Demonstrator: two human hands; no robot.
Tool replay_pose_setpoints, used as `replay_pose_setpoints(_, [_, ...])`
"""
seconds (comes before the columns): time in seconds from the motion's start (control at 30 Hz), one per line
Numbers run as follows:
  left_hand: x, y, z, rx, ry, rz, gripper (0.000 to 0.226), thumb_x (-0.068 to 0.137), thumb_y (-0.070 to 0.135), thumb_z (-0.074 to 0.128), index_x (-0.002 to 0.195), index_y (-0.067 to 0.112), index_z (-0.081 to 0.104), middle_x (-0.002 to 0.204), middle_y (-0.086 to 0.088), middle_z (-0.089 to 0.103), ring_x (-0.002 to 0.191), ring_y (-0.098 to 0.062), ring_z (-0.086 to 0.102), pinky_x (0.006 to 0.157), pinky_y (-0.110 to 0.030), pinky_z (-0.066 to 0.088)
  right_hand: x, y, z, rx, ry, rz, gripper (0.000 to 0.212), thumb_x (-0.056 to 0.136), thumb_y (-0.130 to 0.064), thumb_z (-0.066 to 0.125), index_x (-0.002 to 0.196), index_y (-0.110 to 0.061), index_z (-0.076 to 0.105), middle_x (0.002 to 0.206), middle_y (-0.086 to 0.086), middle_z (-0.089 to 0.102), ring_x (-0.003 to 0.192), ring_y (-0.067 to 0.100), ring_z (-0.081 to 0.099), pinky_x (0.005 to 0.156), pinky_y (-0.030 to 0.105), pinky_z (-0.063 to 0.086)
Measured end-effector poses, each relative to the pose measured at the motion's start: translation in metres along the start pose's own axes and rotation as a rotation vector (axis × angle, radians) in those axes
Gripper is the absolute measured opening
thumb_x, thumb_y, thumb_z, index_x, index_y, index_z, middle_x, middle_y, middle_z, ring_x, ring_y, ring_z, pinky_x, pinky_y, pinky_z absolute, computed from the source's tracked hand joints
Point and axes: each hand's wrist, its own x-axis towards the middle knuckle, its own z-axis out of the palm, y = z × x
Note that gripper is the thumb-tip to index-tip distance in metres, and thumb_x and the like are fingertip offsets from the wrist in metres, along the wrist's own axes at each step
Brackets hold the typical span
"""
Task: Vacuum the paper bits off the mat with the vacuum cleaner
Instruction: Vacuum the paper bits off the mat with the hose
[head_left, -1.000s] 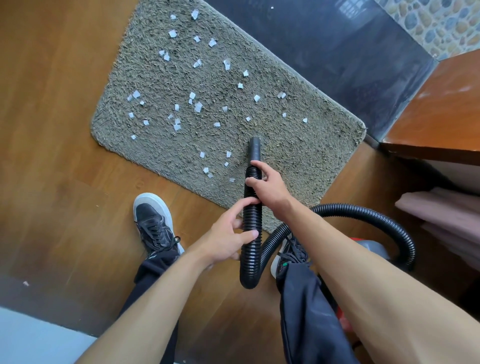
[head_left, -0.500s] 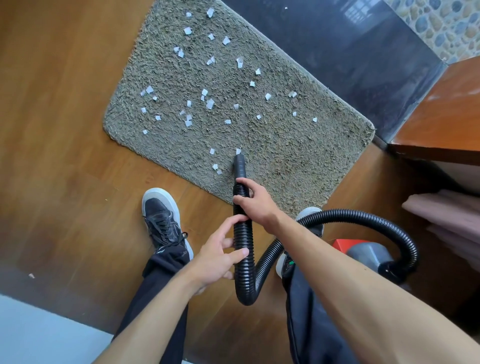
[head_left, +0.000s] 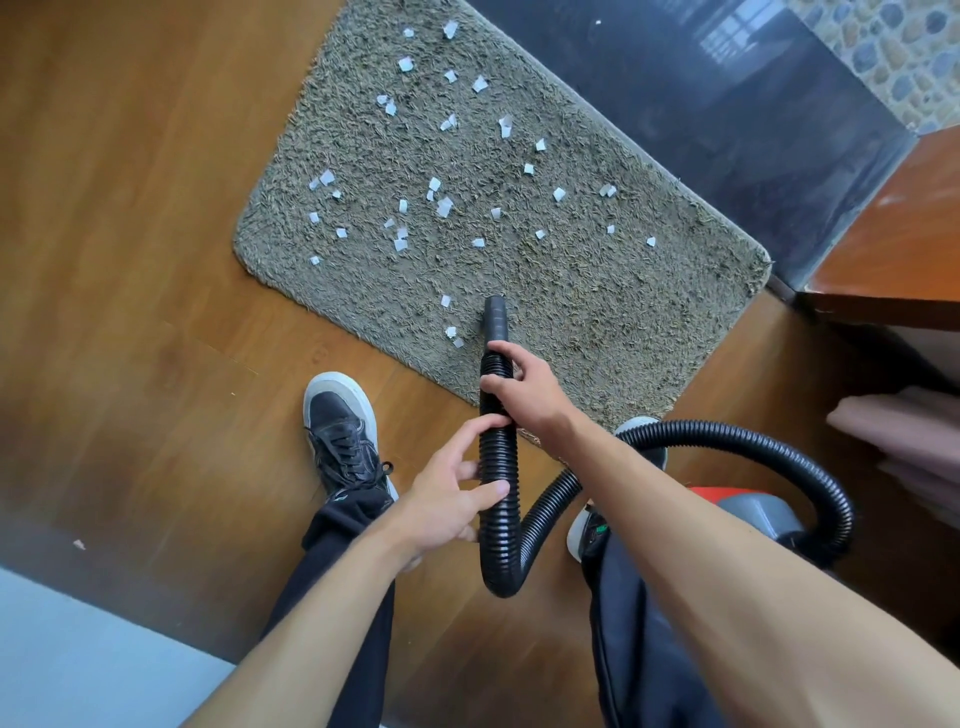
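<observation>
At the near edge of the mat (head_left: 597, 312) sits the nozzle (head_left: 495, 317); the right hand (head_left: 524, 387) grips the hose (head_left: 498, 519) just behind it, and the left hand (head_left: 452, 499) holds it lower. Vacuuming seems barely begun: paper bits (head_left: 444, 205) beyond need forward sweeps.

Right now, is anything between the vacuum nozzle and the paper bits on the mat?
Nothing visible. The nozzle of the hose is over bare mat; the nearest paper bits lie just left of it, the rest farther up the open pile.
</observation>
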Motion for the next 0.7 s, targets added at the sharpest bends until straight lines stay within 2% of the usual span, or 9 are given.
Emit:
replay_pose_setpoints(0.13, [-0.001, -0.001, 0.0, 0.007, -0.007, -0.006, 0.055, 0.097, 0.01, 0.057, 0.127, 0.054, 0.046, 0.111, -0.006, 0.07, 0.098, -0.022, 0.069, 0.083, -0.054, 0.058, -0.001, 0.001, 0.0, 0.001, 0.007, 0.007, 0.051, 0.085, -0.01, 0.062, 0.132, -0.027, 0.053, 0.1, 0.003, 0.062, 0.096, 0.028, 0.066, 0.089, 0.044, 0.056])
replay_pose_setpoints(0.3, [-0.004, -0.004, 0.007, 0.012, -0.043, -0.028, 0.056, 0.097, 0.008, 0.057, 0.129, 0.052, 0.045, 0.114, -0.008, 0.068, 0.096, -0.023, 0.069, 0.08, -0.053, 0.059, -0.008, 0.014, -0.005, 0.016, 0.017, 0.039, 0.05, 0.086, -0.009, 0.061, 0.134, -0.024, 0.052, 0.116, 0.012, 0.062, 0.096, 0.026, 0.066, 0.088, 0.044, 0.057])
replay_pose_setpoints(0.47, [-0.01, -0.015, 0.009, 0.019, -0.051, -0.048, 0.056, 0.096, 0.01, 0.057, 0.127, 0.055, 0.045, 0.114, -0.009, 0.068, 0.105, -0.029, 0.068, 0.083, -0.057, 0.057, -0.014, 0.024, -0.001, -0.011, 0.003, 0.061, 0.053, 0.086, -0.01, 0.06, 0.136, -0.024, 0.051, 0.116, 0.011, 0.063, 0.091, 0.02, 0.064, 0.085, 0.037, 0.057])
replay_pose_setpoints(0.6, [-0.014, -0.02, 0.002, -0.008, -0.026, -0.035, 0.055, 0.096, 0.01, 0.058, 0.125, 0.055, 0.046, 0.114, -0.009, 0.069, 0.105, -0.032, 0.068, 0.084, -0.059, 0.056, -0.013, 0.018, 0.01, -0.064, -0.029, 0.039, 0.057, 0.083, -0.015, 0.061, 0.138, -0.025, 0.05, 0.118, 0.008, 0.064, 0.099, 0.022, 0.065, 0.094, 0.043, 0.054])
replay_pose_setpoints(0.7, [-0.012, -0.017, -0.002, -0.019, -0.01, -0.022, 0.055, 0.096, 0.01, 0.058, 0.127, 0.054, 0.046, 0.113, -0.009, 0.069, 0.103, -0.03, 0.069, 0.083, -0.058, 0.056, -0.008, 0.011, 0.016, -0.079, -0.025, 0.026, 0.059, 0.079, -0.02, 0.061, 0.137, -0.029, 0.051, 0.116, 0.006, 0.064, 0.1, 0.022, 0.065, 0.094, 0.045, 0.053])
